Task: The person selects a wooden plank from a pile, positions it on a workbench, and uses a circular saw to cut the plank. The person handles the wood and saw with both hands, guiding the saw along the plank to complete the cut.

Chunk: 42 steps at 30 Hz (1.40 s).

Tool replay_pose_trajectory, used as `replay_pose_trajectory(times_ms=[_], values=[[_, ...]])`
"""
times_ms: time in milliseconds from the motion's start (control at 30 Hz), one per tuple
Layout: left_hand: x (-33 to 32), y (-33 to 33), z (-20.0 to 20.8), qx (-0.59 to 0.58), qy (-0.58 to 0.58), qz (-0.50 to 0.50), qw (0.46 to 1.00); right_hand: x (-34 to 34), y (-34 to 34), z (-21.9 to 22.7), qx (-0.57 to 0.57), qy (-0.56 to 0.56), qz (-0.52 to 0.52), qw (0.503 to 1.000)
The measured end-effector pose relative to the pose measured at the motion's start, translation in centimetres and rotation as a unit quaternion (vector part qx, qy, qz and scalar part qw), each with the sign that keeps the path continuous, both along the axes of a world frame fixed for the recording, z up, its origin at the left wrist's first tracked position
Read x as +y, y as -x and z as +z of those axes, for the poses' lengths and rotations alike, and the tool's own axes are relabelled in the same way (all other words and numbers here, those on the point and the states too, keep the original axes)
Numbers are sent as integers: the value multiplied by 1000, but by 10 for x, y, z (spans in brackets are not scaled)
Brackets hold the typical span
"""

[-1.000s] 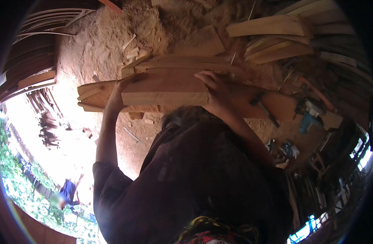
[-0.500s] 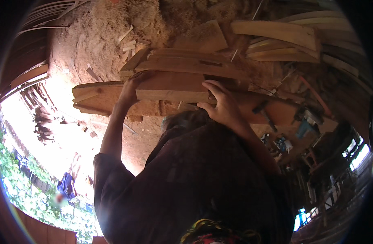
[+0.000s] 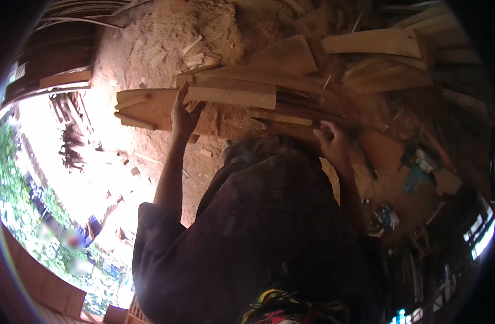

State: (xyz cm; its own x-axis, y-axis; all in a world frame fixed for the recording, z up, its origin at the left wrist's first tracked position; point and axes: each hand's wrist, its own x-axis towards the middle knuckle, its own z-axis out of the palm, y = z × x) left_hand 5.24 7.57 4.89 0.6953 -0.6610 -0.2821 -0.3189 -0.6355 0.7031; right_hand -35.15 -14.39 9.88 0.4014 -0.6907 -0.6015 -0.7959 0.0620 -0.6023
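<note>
A thick wooden block with a pale front edge lies across the long boards in front of me. At its left end is my left hand, thumb and fingers spread apart; whether the fingertips still touch the block is hard to tell. My right hand is off the block, holding nothing, with fingers loosely curved and apart. It is nearest a hammer, whose head is partly hidden behind the hand. A shorter wooden strip lies between the block and my body. Under these runs a broad board.
A teal power tool rests at the right end of the work surface. Curved planks are stacked at the far right. Sawdust and offcuts cover the ground beyond. A person in blue is at the lower left.
My right hand has let go of the block and moved right and nearer, toward the hammer. The block has turned and sits farther away. My left hand's fingers have spread at its end.
</note>
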Motion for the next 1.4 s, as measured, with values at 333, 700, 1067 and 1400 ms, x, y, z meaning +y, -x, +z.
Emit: replay_pose_trajectory(times_ms=[333, 700, 1067, 1400], values=[[98, 115, -53, 1, 118, 88, 989, -2, 21, -73, -102, 14, 61, 993], [43, 186, -3, 110, 151, 178, 966, -23, 32, -104, -143, 77, 110, 980], [20, 155, 3, 140, 248, 223, 932, -31, 34, -97, -134, -57, 16, 989], [-24, 67, 28, 31, 284, 175, 942, -37, 40, -88, -18, 115, 84, 990]])
